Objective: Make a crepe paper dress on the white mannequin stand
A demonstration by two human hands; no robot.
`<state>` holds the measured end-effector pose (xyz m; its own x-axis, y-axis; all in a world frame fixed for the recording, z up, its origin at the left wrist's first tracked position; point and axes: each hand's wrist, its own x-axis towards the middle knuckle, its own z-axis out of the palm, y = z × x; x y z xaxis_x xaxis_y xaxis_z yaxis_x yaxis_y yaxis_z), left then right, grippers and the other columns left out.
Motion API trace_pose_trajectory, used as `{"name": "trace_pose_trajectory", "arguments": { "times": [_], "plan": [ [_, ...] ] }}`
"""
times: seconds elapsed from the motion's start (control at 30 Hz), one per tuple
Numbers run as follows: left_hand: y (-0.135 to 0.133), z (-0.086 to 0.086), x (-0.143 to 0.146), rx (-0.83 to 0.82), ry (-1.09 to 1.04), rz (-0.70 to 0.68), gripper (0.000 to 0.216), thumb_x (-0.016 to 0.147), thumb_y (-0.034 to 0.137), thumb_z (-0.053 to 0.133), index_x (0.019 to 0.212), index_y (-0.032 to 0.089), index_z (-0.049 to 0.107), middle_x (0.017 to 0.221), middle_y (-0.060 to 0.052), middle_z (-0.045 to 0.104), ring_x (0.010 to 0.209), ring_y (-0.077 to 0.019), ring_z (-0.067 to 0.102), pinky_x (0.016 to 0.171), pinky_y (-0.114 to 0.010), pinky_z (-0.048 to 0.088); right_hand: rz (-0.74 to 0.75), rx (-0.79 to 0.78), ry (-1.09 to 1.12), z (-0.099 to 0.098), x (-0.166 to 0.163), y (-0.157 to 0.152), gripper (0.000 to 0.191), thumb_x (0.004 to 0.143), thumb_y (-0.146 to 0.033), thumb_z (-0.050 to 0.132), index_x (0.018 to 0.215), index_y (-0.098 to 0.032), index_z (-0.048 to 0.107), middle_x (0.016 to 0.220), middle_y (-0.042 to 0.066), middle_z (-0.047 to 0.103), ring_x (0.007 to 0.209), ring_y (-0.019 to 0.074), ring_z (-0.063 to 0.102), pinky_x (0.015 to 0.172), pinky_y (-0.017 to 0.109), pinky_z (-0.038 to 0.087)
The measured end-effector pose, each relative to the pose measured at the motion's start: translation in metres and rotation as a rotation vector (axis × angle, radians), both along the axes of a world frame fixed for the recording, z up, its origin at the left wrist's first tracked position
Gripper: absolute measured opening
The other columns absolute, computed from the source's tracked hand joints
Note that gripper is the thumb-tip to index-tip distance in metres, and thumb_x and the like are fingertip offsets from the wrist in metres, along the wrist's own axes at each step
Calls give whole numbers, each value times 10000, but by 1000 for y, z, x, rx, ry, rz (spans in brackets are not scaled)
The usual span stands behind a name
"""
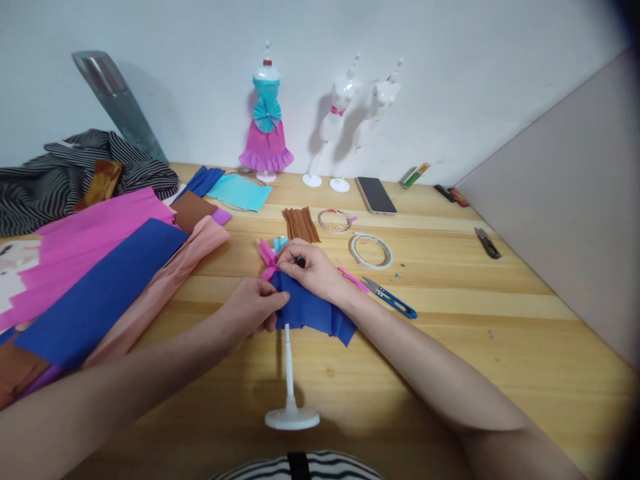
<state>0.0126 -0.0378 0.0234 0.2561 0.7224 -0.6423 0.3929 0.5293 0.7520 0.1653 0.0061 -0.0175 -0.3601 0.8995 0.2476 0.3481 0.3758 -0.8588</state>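
In front of me a small white dress-form stand [290,373] leans back, its round base toward me. Blue crepe paper [313,310] wraps its lower body like a skirt, and pink crepe paper [269,259] sticks up at its waist. My left hand [253,303] pinches the skirt's left side, thumb on top of the blue paper. With fingertips pressed together, my right hand [307,267] grips the upper edge of the blue paper beside the pink piece. Its fingers hide most of the form's upper body.
Blue thread snips [393,302] and two tape rolls [371,251] lie at right, near pleated brown paper [301,225]. A phone [376,195], a dressed form [267,120] and two white forms stand or lie behind. Crepe sheets [107,287] cover the left; a box cutter [487,243] lies far right.
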Motion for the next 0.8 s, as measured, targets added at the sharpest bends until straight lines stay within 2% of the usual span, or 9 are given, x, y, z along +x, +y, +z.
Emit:
{"name": "trace_pose_trajectory", "arguments": {
  "times": [0.17,0.3,0.47,0.63,0.8],
  "plan": [
    [6,-4,1,-44,-82,76,330,865,289,471,556,175,451,309,49,458,206,-36,215,283,-181,95,6,-5,6,-1,0,0,110,766,-111,590,676,-171,608,772,18,598,758,150,555,730,297,429],
    [8,-9,-1,-76,-121,75,312,825,317,560,571,177,446,318,60,462,207,-26,210,287,-177,82,12,-7,12,-1,1,0,112,771,-121,584,673,-170,605,773,23,597,759,153,553,729,301,430],
    [5,-6,0,-58,-102,88,320,841,226,539,547,175,422,314,68,450,214,-19,208,294,-174,82,12,-10,15,-1,2,1,109,769,-115,588,678,-171,607,777,24,604,762,153,554,733,302,431],
    [4,-4,4,36,25,45,295,804,185,573,539,166,445,323,74,455,236,-21,266,302,-157,154,10,-13,20,-1,2,2,101,765,-111,595,683,-167,611,777,29,607,758,153,561,724,300,436],
    [6,-7,5,42,49,-15,278,779,178,579,536,171,444,321,76,457,234,-28,282,293,-155,176,7,-19,22,1,1,1,101,764,-102,593,685,-162,612,777,29,618,750,149,568,719,295,439]
  ]
}}
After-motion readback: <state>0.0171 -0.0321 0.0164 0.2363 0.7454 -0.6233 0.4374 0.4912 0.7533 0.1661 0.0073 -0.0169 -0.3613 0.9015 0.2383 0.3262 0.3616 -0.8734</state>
